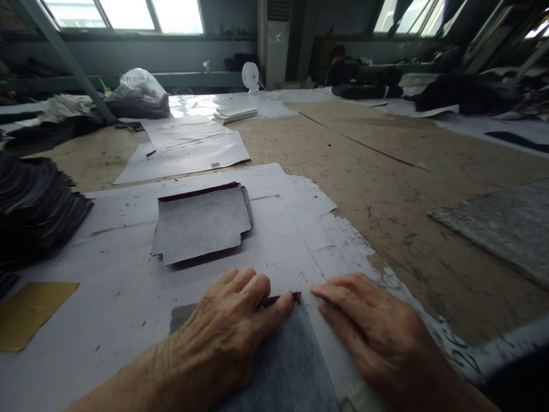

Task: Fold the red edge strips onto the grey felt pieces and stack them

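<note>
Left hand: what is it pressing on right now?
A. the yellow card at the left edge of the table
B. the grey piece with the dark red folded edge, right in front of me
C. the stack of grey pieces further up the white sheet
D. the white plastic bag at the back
B: the left hand lies flat on the near grey piece, fingertips on its dark red edge; the right hand rests beside it on the white sheet.

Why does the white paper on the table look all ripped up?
The white paper sheet under the hands is torn and ragged along its right edge, with flaked bits over the brown board. It is also speckled with dark scraps. The left hand presses a grey piece with a dark red edge.
</note>
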`<state>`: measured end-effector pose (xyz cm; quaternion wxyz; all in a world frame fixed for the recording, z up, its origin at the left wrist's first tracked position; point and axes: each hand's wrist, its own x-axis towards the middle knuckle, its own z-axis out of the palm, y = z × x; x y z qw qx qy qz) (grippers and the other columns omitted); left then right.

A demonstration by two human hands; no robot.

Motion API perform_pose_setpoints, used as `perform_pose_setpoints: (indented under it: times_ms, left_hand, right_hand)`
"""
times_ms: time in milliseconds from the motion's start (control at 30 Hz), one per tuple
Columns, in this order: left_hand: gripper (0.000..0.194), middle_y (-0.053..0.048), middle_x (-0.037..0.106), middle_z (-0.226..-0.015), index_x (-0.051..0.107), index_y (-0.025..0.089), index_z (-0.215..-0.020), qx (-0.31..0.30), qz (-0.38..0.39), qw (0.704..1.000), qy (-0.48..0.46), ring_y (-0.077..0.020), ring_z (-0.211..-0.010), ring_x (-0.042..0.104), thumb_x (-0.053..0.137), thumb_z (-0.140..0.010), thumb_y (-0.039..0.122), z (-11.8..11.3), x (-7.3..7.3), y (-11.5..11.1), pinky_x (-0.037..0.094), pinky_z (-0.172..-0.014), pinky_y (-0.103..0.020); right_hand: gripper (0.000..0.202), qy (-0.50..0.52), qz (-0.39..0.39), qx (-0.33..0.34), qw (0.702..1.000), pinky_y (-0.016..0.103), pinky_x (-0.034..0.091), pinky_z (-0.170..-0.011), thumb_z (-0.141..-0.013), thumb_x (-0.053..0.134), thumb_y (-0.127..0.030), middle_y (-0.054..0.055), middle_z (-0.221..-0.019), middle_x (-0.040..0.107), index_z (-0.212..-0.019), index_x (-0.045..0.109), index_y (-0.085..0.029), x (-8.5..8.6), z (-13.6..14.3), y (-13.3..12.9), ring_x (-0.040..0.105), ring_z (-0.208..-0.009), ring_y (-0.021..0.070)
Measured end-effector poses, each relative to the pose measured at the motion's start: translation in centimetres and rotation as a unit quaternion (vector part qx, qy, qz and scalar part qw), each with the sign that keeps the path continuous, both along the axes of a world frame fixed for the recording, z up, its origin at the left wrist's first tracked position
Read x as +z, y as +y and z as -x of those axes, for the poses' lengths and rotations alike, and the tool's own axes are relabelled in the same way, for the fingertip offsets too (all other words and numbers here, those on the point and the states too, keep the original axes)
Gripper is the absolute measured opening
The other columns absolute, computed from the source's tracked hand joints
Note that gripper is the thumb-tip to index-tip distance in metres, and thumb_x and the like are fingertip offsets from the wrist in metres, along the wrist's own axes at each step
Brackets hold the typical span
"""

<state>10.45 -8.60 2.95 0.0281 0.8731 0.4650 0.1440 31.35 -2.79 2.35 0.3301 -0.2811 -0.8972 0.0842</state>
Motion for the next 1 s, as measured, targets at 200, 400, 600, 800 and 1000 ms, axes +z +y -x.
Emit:
perform_pose_setpoints:
  times_ms: [200, 400, 600, 800, 1000]
  left_hand:
    - [0.038, -0.005, 0.044, -0.080, 0.049, 0.017, -0.114, 0.010, -0.008, 1.000, -0.002, -0.0174, -0.070, 0.039, 0.036, -0.080, 0.006, -0.2, 0.2, 0.0, 0.039, -0.061, -0.033]
    - [0.042, -0.005, 0.043, -0.083, 0.049, 0.017, -0.115, 0.010, -0.011, 0.999, -0.033, -0.0171, -0.072, 0.039, 0.038, -0.076, 0.005, -0.1, 0.3, -0.1, 0.042, -0.062, -0.033]
    - [0.043, -0.007, 0.045, -0.105, 0.045, 0.020, -0.121, 0.050, -0.025, 0.991, -0.121, -0.0148, -0.086, 0.046, 0.043, -0.081, 0.005, 1.3, -0.2, -0.7, 0.046, -0.072, -0.028]
    - [0.039, -0.005, 0.052, -0.091, 0.050, 0.018, -0.115, 0.010, -0.016, 0.988, -0.155, -0.0122, -0.078, 0.049, 0.038, -0.082, 0.000, 3.3, -0.5, -1.5, 0.046, -0.068, -0.025]
    - [0.037, -0.008, 0.053, -0.090, 0.048, 0.012, -0.115, -0.024, -0.059, 0.993, -0.102, -0.0152, -0.078, 0.047, 0.035, -0.082, 0.001, 3.8, -0.5, -1.6, 0.047, -0.069, -0.032]
  right_hand:
    - [0.033, -0.021, -0.073, 0.040, 0.996, 0.027, 0.047, -0.064, -0.081, 0.041, -0.006, 0.007, -0.084, 0.059, -0.106, 0.060, -0.014, -0.2, 0.1, -0.5, 0.055, -0.076, 0.0143]
    - [0.032, -0.101, -0.124, 0.059, 0.985, 0.036, 0.046, -0.066, -0.082, 0.037, -0.004, 0.012, -0.088, 0.059, -0.104, 0.060, -0.005, -0.3, 0.5, -1.2, 0.050, -0.080, 0.0210]
    - [0.034, -0.092, -0.109, 0.066, 0.988, 0.035, 0.046, -0.065, -0.085, 0.031, -0.007, 0.011, -0.087, 0.059, -0.101, 0.061, -0.009, -0.1, 0.3, -0.7, 0.050, -0.079, 0.0192]
    - [0.033, -0.084, -0.132, 0.081, 0.984, 0.036, 0.044, -0.080, -0.088, 0.031, -0.008, 0.010, -0.101, 0.060, -0.102, 0.060, -0.010, 0.1, 0.6, -0.6, 0.050, -0.098, 0.0209]
    - [0.038, -0.123, -0.143, 0.136, 0.973, 0.037, 0.040, -0.088, -0.089, 0.024, -0.005, 0.007, -0.108, 0.060, -0.104, 0.059, -0.008, 0.8, 1.2, -0.4, 0.047, -0.107, 0.0208]
